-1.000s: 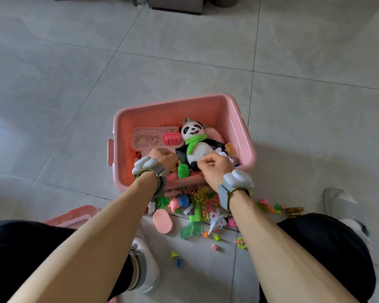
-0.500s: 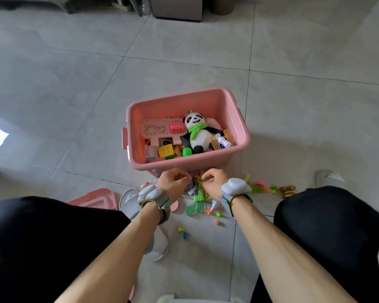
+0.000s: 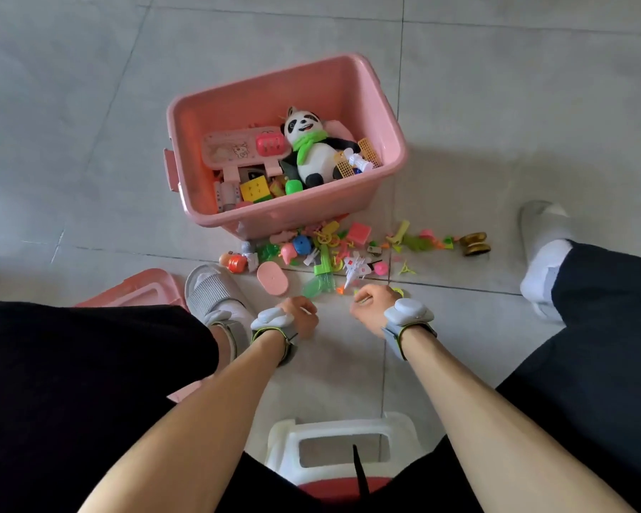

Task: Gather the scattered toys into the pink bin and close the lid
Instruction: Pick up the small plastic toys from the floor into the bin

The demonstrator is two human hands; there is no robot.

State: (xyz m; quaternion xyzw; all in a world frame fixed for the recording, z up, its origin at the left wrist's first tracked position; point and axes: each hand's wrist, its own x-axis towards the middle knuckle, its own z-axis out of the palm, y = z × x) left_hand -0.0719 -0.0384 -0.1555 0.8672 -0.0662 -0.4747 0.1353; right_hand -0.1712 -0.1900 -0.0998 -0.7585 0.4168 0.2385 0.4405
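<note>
- The pink bin (image 3: 237, 105) is standing open on the floor, half full; its lid (image 3: 134, 288) is lying beside the left foot.
- The scattered toys (image 3: 326, 249) are lying just before the bin.
- The left hand (image 3: 299, 315) and right hand (image 3: 371, 304) are hovering curled near them; whether they hold anything I cannot tell.
- In my judgement, scooping many small pieces together is working best.

Pretty bright, soft daylight overall, no harsh shadows. The glossy grey tiled floor (image 3: 515, 116) picks up a pale sheen toward the left edge (window glare, looks like). Wide-angle lens bends the tile grout lines near the borders. Centre is fairly sharp; the small toys look slightly soft.
</note>
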